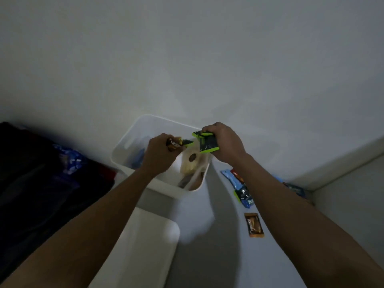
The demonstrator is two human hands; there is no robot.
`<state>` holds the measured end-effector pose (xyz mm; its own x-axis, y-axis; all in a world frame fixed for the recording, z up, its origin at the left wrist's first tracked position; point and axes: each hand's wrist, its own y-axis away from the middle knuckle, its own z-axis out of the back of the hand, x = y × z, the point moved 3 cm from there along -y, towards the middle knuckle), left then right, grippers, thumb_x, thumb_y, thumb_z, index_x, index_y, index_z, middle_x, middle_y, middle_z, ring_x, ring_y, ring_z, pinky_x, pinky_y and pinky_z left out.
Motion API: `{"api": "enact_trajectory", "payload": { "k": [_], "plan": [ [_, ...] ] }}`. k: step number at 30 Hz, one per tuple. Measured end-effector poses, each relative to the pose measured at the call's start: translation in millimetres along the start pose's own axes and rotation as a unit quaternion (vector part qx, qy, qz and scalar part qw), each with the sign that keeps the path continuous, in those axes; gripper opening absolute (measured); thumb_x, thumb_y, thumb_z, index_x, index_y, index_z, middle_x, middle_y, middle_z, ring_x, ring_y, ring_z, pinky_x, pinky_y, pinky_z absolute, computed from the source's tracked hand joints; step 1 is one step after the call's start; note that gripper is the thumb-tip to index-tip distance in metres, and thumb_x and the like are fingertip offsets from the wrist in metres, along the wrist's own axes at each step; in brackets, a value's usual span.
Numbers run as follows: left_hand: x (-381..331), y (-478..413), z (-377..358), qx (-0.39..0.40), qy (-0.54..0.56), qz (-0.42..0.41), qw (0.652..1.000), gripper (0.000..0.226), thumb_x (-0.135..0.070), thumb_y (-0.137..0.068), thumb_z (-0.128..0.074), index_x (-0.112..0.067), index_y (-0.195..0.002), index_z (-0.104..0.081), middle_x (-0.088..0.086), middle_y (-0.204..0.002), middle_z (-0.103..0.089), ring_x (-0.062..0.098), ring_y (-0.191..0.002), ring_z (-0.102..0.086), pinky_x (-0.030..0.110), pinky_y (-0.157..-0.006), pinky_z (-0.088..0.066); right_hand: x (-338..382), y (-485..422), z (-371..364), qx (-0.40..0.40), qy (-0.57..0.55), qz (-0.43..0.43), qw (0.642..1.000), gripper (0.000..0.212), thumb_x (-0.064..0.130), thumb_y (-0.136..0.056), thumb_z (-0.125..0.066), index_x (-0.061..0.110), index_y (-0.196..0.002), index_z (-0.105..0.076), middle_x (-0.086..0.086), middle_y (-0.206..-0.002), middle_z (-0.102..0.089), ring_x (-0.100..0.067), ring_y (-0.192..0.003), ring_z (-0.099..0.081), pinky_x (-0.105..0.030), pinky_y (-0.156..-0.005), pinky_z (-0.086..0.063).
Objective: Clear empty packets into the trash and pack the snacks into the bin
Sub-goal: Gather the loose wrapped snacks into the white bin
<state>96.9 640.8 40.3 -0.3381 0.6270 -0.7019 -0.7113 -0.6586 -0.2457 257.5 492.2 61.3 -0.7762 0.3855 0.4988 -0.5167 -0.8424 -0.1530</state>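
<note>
1. Left hand (158, 154): over the open white bin (133, 132), fingers curled round a brown-orange packet (173, 144) with white lettering. A green-and-black end (188, 143) sticks out past it towards the right hand; can't tell whether it is a separate packet.
2. Right hand (224, 142): over the bin's far right rim, fingers and thumb pinching green-and-black packets (207, 143), which look like more than one stacked.
3. The two hands are close together, and the packets they hold nearly meet above the bin.
4. Bin contents: a blue packet (139, 161) against the left wall, a cream packet with a brown round spot (190, 163) standing in the middle, and brown packets (187, 180) low at the near end.
5. Loose packets on the white surface right of the bin: a blue one (231, 178), just beside it a green-and-black one (243, 194), and nearer the camera a brown-orange one (254, 225) lying flat on its own. Another blue packet (295, 189) lies by the wall corner, partly hidden by the right forearm.
6. A white rounded-corner object (149, 246) sits near the camera below the bin; can't tell what it is.
7. A dark fabric heap (41, 183) lies left of the bin. Lighting is dim and the detail there is poor.
</note>
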Motion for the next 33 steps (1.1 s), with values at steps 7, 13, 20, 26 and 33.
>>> {"api": "enact_trajectory", "payload": {
  "k": [7, 13, 20, 26, 33],
  "plan": [
    [40.8, 4.4, -4.5, 0.317, -0.123, -0.038, 0.94, 0.032, -0.048, -0.075, -0.077, -0.023, -0.063, -0.062, 0.0, -0.07, -0.065, 0.017, -0.072, -0.061, 0.036, -0.082, -0.051, 25.2, -51.2, -59.4, 0.213, 0.138, -0.017, 0.967, 0.066, 0.024, -0.066, -0.089, 0.026, -0.127, -0.063, -0.006, -0.118, -0.063, -0.029, -0.112, -0.06, -0.034, -0.085, -0.049],
    [55.5, 9.5, -16.2, 0.401, -0.037, 0.004, 0.915, 0.029, -0.029, -0.079, -0.081, -0.005, -0.092, -0.07, 0.007, -0.085, -0.071, 0.023, -0.078, -0.067, 0.028, -0.068, -0.051, 28.1, -71.2, -103.2, 0.234, 0.201, -0.039, 0.95, 0.06, 0.012, -0.073, -0.08, 0.02, -0.129, -0.059, -0.01, -0.125, -0.059, -0.032, -0.115, -0.059, -0.04, -0.088, -0.05],
    [59.5, 3.5, -18.3, 0.432, -0.01, 0.022, 0.902, 0.041, -0.036, -0.077, -0.082, -0.019, -0.107, -0.062, -0.007, -0.096, -0.063, 0.009, -0.085, -0.058, 0.022, -0.075, -0.044, 20.5, -86.8, -128.6, 0.229, 0.128, -0.102, 0.96, 0.071, 0.033, -0.079, -0.078, 0.021, -0.142, -0.046, -0.01, -0.141, -0.046, -0.033, -0.124, -0.048, -0.046, -0.098, -0.048],
    [64.7, -1.4, -17.5, 0.398, -0.013, 0.057, 0.916, 0.056, -0.04, -0.076, -0.081, -0.018, -0.124, -0.061, -0.001, -0.121, -0.065, 0.019, -0.11, -0.061, 0.031, -0.092, -0.049, 19.2, -91.8, -121.9, 0.184, -0.001, -0.142, 0.973, 0.067, 0.031, -0.082, -0.079, 0.016, -0.139, -0.047, -0.014, -0.135, -0.049, -0.03, -0.12, -0.053, -0.035, -0.088, -0.048],
    [59.1, -2.1, -19.1, 0.348, -0.047, 0.034, 0.936, 0.053, -0.042, -0.078, -0.08, -0.011, -0.119, -0.065, 0.002, -0.11, -0.069, 0.015, -0.097, -0.062, 0.018, -0.082, -0.048, 13.1, -73.8, -86.5, 0.118, 0.0, -0.14, 0.983, 0.048, 0.022, -0.086, -0.074, 0.009, -0.129, -0.057, -0.014, -0.126, -0.058, -0.025, -0.102, -0.059, -0.029, -0.082, -0.045]
  ]
}}
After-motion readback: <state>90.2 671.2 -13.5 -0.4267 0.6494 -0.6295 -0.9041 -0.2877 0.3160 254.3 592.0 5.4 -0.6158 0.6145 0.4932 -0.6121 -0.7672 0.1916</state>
